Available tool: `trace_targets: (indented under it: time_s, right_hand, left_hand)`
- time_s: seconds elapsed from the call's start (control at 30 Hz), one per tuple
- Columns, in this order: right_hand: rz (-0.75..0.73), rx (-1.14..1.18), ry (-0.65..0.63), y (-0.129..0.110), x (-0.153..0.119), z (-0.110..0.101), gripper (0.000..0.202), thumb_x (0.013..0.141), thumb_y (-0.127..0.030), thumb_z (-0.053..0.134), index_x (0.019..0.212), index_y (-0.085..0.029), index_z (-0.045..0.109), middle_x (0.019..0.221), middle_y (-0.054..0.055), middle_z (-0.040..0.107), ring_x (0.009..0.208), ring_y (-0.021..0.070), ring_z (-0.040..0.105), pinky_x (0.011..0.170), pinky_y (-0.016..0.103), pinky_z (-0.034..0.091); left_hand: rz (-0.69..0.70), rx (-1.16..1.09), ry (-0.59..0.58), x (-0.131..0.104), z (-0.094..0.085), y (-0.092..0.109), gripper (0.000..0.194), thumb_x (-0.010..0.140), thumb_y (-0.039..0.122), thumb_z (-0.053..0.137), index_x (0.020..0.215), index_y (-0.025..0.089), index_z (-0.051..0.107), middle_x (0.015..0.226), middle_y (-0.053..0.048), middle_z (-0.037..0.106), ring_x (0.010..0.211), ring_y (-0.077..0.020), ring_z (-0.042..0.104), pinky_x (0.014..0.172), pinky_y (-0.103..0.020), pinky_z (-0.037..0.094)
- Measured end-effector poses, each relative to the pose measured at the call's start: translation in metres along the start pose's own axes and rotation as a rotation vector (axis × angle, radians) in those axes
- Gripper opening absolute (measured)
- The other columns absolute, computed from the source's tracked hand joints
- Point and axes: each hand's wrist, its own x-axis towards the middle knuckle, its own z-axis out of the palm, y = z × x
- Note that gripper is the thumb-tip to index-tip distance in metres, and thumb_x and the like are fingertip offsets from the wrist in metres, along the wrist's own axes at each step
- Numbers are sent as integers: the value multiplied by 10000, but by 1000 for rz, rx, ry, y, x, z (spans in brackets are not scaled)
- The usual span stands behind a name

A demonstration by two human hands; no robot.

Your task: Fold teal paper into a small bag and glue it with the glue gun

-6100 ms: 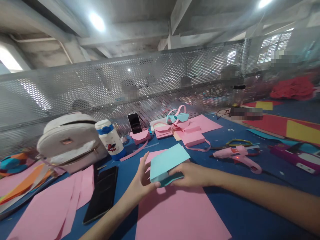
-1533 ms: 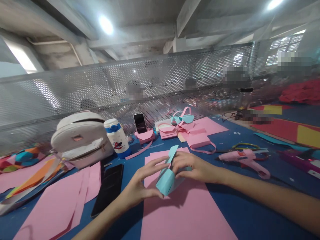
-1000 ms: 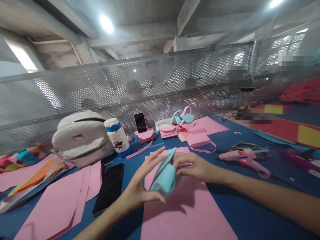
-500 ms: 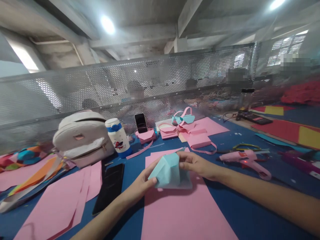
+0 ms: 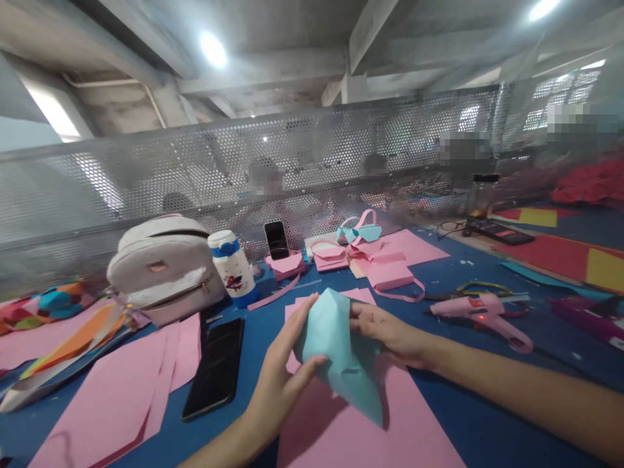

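A folded piece of light blue paper [image 5: 336, 348] is held up between both hands, above a large pink sheet [image 5: 361, 435]. My left hand [image 5: 285, 364] grips its left side, with the thumb on the near face and the fingers along the left edge. From the right, my right hand [image 5: 390, 331] is closed on the paper's other side; its fingertips are partly hidden behind the blue folds. One corner of the blue paper points down toward me over the pink sheet.
Right of my hands lies a pink glue gun [image 5: 487, 315] with a red light on. To the left are a black phone [image 5: 214, 367], pink sheets [image 5: 112, 396], a grey backpack [image 5: 160, 266] and a white-blue bottle [image 5: 233, 270]. Small pink paper bags [image 5: 390, 273] sit farther back.
The blue paper has been tipped and reshaped, its near corner now hanging lower. My left hand has moved round its left side and stands more upright; the right hand has shifted slightly.
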Motion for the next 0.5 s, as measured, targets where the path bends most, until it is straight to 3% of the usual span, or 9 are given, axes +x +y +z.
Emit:
trace_targets:
  time_s: [0.17, 0.4, 0.5]
  right_hand:
    - [36, 106, 1, 4, -2, 4, 519, 757, -463, 823, 1150, -158, 673, 971, 69, 755, 807, 141, 699, 787, 239, 505]
    - [13, 60, -7, 1, -4, 10, 465, 792, -432, 803, 1158, -173, 680, 1004, 61, 757, 862, 137, 703, 801, 221, 504]
    - [8, 4, -18, 2, -4, 11, 504, 796, -470, 786, 1177, -163, 671, 995, 68, 759, 846, 149, 710, 791, 235, 513]
  left_hand:
    - [81, 51, -5, -5, 2, -9, 687, 910, 394, 668, 1508, 418, 330, 1563, -32, 415, 1426, -297, 390, 1151, -437, 376]
    - [46, 110, -75, -8, 6, -2, 1034, 749, 672, 688, 1565, 399, 114, 1640, -83, 232, 1474, -396, 237, 1170, -554, 295]
    - [50, 190, -67, -10, 9, 3, 1120, 737, 638, 740, 1575, 363, 50, 1657, -114, 141, 1471, -436, 218, 1157, -610, 276]
